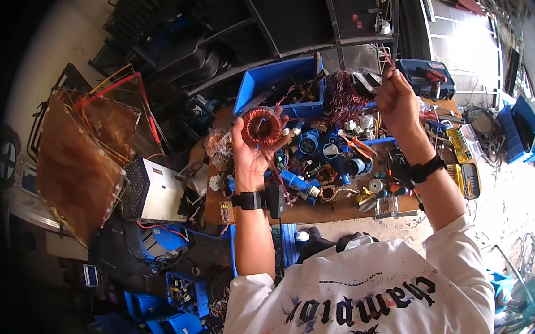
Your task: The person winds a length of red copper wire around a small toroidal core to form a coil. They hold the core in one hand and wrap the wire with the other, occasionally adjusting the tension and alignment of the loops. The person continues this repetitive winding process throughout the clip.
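A ring-shaped coil [250,129] wound with reddish copper wire rests in my left hand [251,160]. The palm faces up and the fingers curl around the coil's edge; a short loose wire end stands up from its right side. Over the right part of the bench, my right hand [397,102] is raised and closed. A thin reddish copper wire [387,56] sticks up from its pinched fingers. Whether this wire runs across to the coil cannot be made out. Both forearms are stretched out over the bench, with a black band on each wrist.
Motor parts and tools crowd the wooden bench [295,214], including orange-handled pliers [361,147]. Behind them stand a blue bin [304,111], a tangle of dark red wire [344,96] and a dark toolbox [425,75]. A white metal box [159,193] sits at the left.
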Demonstrator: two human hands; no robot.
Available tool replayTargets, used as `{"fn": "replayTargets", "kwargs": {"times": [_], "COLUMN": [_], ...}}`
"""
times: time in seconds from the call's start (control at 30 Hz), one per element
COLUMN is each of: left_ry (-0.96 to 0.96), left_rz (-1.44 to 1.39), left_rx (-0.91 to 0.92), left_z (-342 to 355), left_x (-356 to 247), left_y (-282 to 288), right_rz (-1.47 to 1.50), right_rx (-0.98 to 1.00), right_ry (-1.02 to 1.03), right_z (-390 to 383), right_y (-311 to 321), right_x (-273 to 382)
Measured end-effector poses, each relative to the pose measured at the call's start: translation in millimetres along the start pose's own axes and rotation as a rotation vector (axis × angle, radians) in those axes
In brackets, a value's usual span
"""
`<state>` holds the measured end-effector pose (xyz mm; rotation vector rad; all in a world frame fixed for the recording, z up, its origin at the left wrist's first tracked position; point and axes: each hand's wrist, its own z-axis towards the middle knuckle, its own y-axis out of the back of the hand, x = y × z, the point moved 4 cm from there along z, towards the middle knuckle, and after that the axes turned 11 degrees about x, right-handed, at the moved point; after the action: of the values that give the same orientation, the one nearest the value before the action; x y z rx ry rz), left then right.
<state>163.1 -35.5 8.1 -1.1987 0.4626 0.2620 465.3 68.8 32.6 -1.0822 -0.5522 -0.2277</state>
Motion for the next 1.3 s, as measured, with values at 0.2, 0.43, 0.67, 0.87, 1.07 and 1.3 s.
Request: {"fn": "replayTargets", "kwargs": {"times": [0.2,0.43,0.67,0.87,1.07,1.3], "left_ry": [0.029,0.002,-0.048,0.008,-0.053,-0.151], "left_rz": [0.073,0.485,0.469,0.592,0.101,-0.210], "left_rx": [0.305,0.091,-0.046,-0.052,-0.004,0.112], "left_z": [9,8,-4,-10,-35,-38], "left_x": [14,8,0,-3,-16,8], "left_y": [-56,-59,-40,-29,-1,12], "right_rz": [0.197,-0.191,-1.170,-1.450,-0.092,0.820], "right_rx": [-0.243,-0.306,-0.073,-0.018,-0.108,0.278], "right_ry": [-0.045,-0.071,0.273,0.163,0.109,0.345], "right_z": [22,54,49,47,60,77], "right_y": [75,66,-16,-58,-14,1], "right_x": [-41,-56,-14,2,53,59]}}
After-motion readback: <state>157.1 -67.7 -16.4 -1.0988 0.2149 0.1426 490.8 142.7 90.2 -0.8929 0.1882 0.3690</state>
